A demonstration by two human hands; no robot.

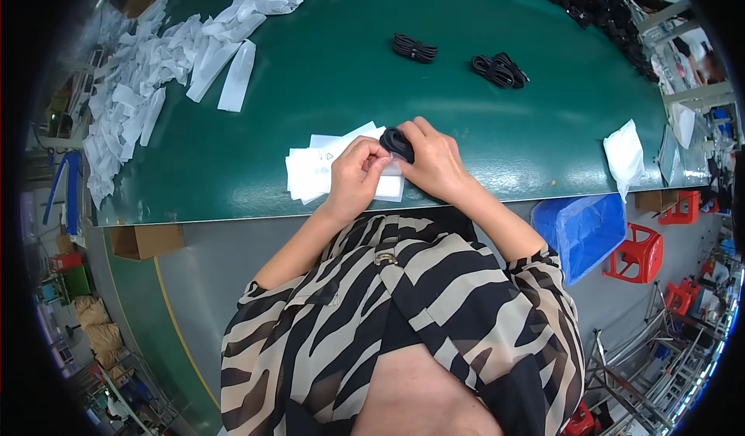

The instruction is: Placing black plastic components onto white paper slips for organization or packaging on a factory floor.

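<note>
Striped top: the black-and-cream clothing (458, 300) lies nearest the camera, on the near side of the white stack, past the table edge.
White stack: flat white bags (301, 174), loosely fanned on the green table (326, 102); this is the landmark.
Black coil: the bundled cable (394, 143) is held up over the stack's right end, between the two hands.
Right hand: closed around the coil's right side (436, 160), thumb and fingers gripping it, just right of the stack.
Left hand: over the stack's middle (355, 174), thumb and forefinger drawn into a pinch close to the coil; whether bag film lies between them is too small to tell.
Other coils: one bundle (414, 48) and another (500, 70) lie beyond the stack, the second farther right.
White heap: crumpled white packets (159, 67), well left of the stack and beyond it.
Step at the stack: probably bringing the coil to a bag's mouth; it does not look inside yet.
Next move: likely calls for the left fingers to spread that mouth while the right keeps the coil compact and guides it in.
</note>
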